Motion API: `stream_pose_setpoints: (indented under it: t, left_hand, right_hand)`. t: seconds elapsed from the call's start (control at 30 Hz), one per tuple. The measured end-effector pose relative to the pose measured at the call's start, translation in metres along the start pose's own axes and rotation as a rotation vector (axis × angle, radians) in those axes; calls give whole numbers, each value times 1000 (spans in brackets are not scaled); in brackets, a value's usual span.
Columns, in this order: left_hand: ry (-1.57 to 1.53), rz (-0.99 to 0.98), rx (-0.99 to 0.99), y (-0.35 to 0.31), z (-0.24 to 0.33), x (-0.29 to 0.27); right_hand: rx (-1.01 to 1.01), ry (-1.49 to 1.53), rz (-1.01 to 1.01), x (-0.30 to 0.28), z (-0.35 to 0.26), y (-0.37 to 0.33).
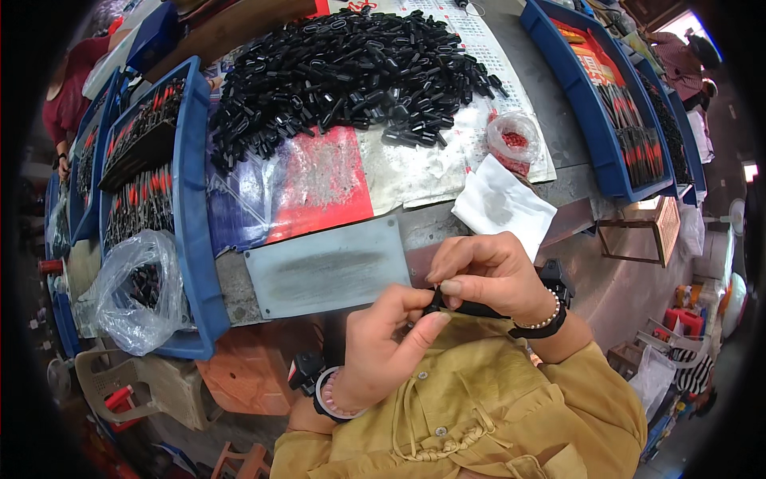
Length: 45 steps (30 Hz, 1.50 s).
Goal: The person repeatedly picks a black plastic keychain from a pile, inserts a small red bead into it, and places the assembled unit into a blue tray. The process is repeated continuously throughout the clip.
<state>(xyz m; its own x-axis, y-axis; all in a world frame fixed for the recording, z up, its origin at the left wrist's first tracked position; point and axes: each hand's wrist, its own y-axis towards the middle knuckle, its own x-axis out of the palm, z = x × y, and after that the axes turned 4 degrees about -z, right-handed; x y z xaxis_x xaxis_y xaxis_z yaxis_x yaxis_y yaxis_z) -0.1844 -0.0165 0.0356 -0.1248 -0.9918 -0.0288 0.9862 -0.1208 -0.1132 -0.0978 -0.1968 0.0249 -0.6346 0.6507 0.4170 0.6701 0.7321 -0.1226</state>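
My left hand (391,331) is closed, pinching a small glossy black part (433,302) between thumb and fingers above my lap, just off the table's near edge. Close against it, my right hand (491,275) has its thumb and fingertips pinched together at the top of that part. Whatever the right fingertips hold is too small to make out. A big heap of similar black parts (343,76), some with oval slots, lies on printed sheets at the far side of the table. Nearer me rests a flat pale grey-blue plate (327,270) with a dark smudge.
A clear bag of tiny red pieces (514,142) stands behind a folded white cloth or paper (507,203). Blue crates with black-and-red tools flank the table, left (195,199) and right (550,68). A crumpled plastic bag (144,291) covers the left crate's near end.
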Motion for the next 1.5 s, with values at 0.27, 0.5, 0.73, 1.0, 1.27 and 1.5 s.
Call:
stream_pose_setpoints:
  t: [0.27, 0.5, 0.73, 1.0, 1.27, 1.5]
  left_hand:
    - [-140, 80, -44, -5, -2, 7]
    - [32, 170, 153, -6, -11, 13]
    - [-114, 207, 200, -7, -21, 18]
    - [-148, 265, 209, -8, -23, 19]
    - [-215, 275, 186, -5, -26, 16]
    - [-227, 298, 148, -8, -26, 12]
  right_hand:
    - [-222, -231, 42, 10, 8, -4]
    - [-497, -491, 127, 20, 14, -1]
    - [-525, -473, 194, 29, 20, 0]
    - [-532, -544, 108, 23, 19, 2]
    - [-540, -623, 144, 21, 16, 2]
    - [-492, -597, 101, 24, 14, 3]
